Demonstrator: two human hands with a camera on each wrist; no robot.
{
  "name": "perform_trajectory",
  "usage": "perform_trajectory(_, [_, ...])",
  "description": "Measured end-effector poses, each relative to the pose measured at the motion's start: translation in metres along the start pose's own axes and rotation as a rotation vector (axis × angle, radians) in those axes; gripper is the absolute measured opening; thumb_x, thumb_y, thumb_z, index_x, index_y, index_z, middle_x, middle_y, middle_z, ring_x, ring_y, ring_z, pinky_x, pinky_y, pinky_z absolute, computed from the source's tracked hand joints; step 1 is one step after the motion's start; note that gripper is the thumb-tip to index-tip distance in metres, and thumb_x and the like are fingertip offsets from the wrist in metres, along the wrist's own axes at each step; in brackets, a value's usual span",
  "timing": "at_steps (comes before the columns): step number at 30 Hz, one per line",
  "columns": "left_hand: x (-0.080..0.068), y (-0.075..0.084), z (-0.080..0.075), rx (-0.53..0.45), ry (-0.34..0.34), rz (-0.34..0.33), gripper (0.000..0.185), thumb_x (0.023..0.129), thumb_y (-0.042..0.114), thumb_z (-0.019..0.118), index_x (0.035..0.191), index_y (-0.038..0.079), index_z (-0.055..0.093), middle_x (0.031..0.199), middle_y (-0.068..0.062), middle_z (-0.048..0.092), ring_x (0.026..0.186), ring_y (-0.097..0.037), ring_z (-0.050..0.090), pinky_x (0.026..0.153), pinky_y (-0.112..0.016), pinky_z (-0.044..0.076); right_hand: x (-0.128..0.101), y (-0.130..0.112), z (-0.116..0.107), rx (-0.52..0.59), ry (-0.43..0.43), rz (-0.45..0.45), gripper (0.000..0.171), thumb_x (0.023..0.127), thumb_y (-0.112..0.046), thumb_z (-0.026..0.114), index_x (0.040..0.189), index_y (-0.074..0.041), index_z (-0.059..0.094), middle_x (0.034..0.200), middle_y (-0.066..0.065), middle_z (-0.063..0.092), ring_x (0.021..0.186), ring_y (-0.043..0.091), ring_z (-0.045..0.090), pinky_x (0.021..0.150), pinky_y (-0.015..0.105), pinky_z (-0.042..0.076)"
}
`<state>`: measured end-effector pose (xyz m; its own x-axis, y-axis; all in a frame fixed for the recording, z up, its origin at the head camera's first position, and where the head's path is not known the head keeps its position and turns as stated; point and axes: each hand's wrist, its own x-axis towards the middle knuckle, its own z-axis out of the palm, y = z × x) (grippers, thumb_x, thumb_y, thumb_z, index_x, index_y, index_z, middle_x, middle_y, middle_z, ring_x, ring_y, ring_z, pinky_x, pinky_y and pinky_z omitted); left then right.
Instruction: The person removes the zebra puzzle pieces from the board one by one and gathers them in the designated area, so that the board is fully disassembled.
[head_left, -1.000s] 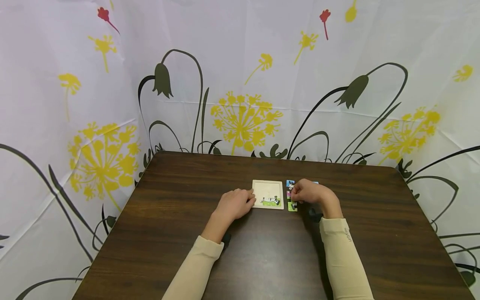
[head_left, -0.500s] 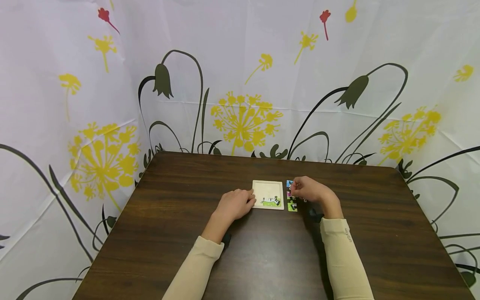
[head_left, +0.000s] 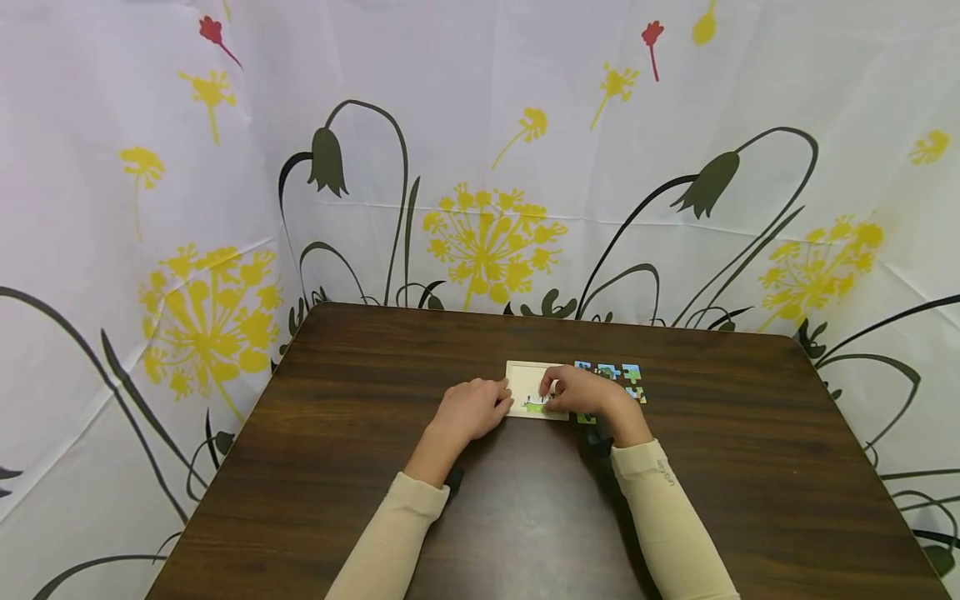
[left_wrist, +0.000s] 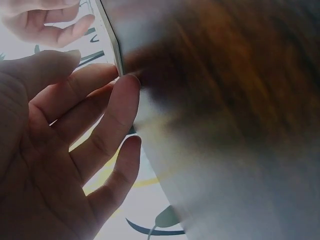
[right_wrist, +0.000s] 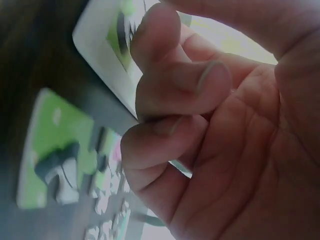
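Observation:
At the left edge of a pale square puzzle tray [head_left: 525, 377], the fingertips of my left hand [head_left: 471, 408] touch the rim, with loosely bent fingers in the left wrist view. Inside the tray's lower part, a green puzzle section with a black-and-white animal shows. My right hand [head_left: 588, 392] reaches over the tray's right side. Its thumb and index finger are at the green section, and the other fingers curl in the right wrist view. I cannot tell whether the right fingertips pinch a piece. Beneath the right wrist lies a green puzzle piece [right_wrist: 72, 160].
Several puzzle pieces [head_left: 609, 372] lie in rows to the right of the tray, partly hidden by my right hand. They rest on a dark wooden table [head_left: 420, 346]. Behind it hangs a white floral curtain [head_left: 480, 108].
My right hand has moved left from the loose pieces to the tray, uncovering more of the pieces at the right. The left hand and the tray stay put.

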<state>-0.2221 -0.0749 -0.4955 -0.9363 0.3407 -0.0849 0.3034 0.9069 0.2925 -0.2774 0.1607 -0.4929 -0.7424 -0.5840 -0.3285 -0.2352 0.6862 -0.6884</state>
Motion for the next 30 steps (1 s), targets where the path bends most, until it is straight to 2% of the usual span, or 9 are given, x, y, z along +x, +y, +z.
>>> perform_trajectory(14, [0.0002,-0.0004,0.0011,0.005,0.017,0.017,0.040,0.111,0.035,0.060,0.144,0.016,0.071,0.138,-0.009,0.075,0.118,-0.032,0.075,0.092,-0.054,0.060,0.0038,-0.0058,0.0084,-0.026,-0.001,0.032,0.019,0.096,-0.006,0.074,0.112,-0.003,0.062,0.077,0.001,0.055,0.063,0.014,0.048,0.060,0.028,0.041])
perform_trajectory(23, [-0.0009,-0.0001,0.0001,0.006,0.022,0.022,0.039,0.111,0.035,0.060,0.142,0.015,0.072,0.136,-0.009,0.076,0.116,-0.032,0.076,0.092,-0.054,0.060,0.0047,-0.0003,0.0098,0.044,-0.014,0.030,0.021,0.098,-0.005,0.071,0.113,-0.005,0.056,0.070,-0.002,0.050,0.060,0.013,0.045,0.059,0.029,0.038])
perform_trajectory(26, [-0.0005,0.0002,0.0004,0.006,0.022,0.021,0.039,0.111,0.035,0.060,0.143,0.015,0.072,0.136,-0.009,0.076,0.118,-0.033,0.075,0.093,-0.054,0.060,0.0045,0.0018,0.0091,0.046,0.001,0.013,0.015,0.099,-0.005,0.067,0.111,-0.005,0.058,0.071,-0.002,0.051,0.060,0.013,0.046,0.058,0.029,0.038])
perform_trajectory(30, [-0.0003,0.0001,0.0004,0.005,0.014,0.015,0.042,0.111,0.036,0.060,0.147,0.017,0.069,0.145,-0.006,0.071,0.125,-0.031,0.073,0.096,-0.054,0.059,0.0033,0.0011,0.0046,0.008,0.039,-0.036,0.004,0.101,-0.004,0.061,0.102,-0.004,0.065,0.077,0.001,0.058,0.061,0.013,0.049,0.057,0.029,0.041])
